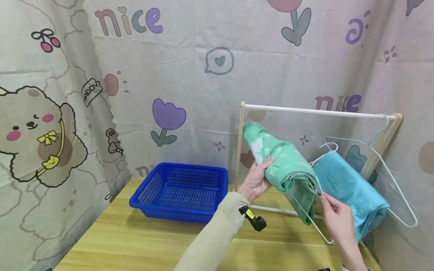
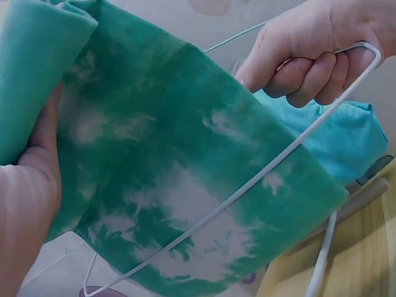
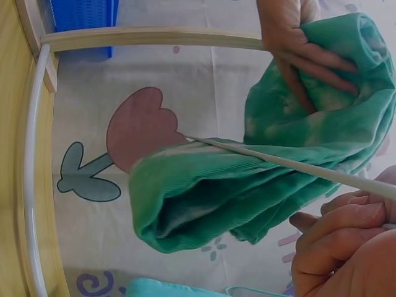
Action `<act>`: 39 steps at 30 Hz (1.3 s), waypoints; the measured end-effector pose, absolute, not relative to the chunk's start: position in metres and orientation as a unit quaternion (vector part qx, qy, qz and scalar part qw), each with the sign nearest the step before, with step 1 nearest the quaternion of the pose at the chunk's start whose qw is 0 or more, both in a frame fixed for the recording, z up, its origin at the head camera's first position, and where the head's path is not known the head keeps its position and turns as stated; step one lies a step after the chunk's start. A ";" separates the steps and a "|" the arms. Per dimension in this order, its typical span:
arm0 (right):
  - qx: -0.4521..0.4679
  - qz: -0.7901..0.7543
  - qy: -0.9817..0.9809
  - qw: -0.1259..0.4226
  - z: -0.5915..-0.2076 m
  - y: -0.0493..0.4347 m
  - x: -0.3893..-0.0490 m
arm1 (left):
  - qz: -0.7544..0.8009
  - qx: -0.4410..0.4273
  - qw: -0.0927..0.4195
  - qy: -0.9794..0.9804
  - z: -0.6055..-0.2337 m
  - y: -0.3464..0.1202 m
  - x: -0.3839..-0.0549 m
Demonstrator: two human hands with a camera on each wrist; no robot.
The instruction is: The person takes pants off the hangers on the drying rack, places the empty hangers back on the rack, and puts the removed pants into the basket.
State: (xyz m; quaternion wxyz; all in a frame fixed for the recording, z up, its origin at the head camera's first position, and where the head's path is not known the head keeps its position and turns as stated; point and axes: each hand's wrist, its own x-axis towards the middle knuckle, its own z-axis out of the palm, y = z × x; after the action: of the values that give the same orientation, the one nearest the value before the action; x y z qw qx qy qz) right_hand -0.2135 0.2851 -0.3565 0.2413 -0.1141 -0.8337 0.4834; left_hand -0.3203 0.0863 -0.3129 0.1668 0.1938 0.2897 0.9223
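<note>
As left hand [image 1: 255, 182] holds one green cloth [image 1: 291, 160], right hand [image 1: 339, 216] one hanger [image 3: 303, 166].

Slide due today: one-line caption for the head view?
Left hand holds a green-and-white patterned cloth, right hand a thin white hanger, in front of a white-barred wooden rack.

In the head view, I find most fingers of the left hand [image 1: 256, 182] hidden behind the green cloth [image 1: 288, 160]. In the right wrist view, picture edges cut off the white hanger [image 3: 309, 169] and blue basket [image 3: 83, 13].
</note>
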 end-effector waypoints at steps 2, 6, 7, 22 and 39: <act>-0.121 0.472 -0.837 0.250 -0.358 0.286 -0.215 | 0.919 0.203 0.174 0.290 -0.312 0.086 -0.320; -0.126 0.453 -0.842 0.264 -0.363 0.289 -0.217 | 0.916 0.216 0.181 0.286 -0.309 0.085 -0.320; -0.127 0.449 -0.843 0.268 -0.364 0.290 -0.218 | 0.915 0.218 0.182 0.286 -0.308 0.085 -0.320; -0.149 0.392 -0.860 0.290 -0.368 0.303 -0.220 | 0.909 0.255 0.176 0.280 -0.286 0.090 -0.314; -0.186 0.402 -0.858 0.261 -0.347 0.306 -0.211 | 0.887 0.238 0.169 0.356 -0.310 0.069 -0.302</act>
State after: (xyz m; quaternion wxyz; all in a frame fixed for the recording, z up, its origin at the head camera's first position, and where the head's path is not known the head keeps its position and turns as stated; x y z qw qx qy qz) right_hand -0.2107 0.3064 -0.3474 0.2610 -0.1860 -0.8575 0.4025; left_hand -0.3025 0.0695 -0.3103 0.1695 0.2384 0.3565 0.8873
